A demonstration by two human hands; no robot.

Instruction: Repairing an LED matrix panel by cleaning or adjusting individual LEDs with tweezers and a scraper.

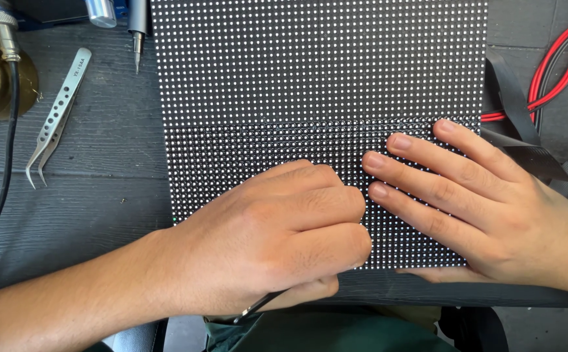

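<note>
Two hands on the dotted panel [316, 98]: left hand [277, 241] gripping a thin tool [258, 306], right hand [466, 202] flat, fingers spread.

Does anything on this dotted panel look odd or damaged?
Yes. On the LED panel, the dots in the lower band near the left hand and right hand look dimmer than those above. No cracks or spills are visible.

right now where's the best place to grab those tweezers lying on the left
Pinch the tweezers across the wide perforated middle, coming from above. They lie flat on the table with curved tips pointing at you, well apart from both hands, so avoid that sharp end.
</note>
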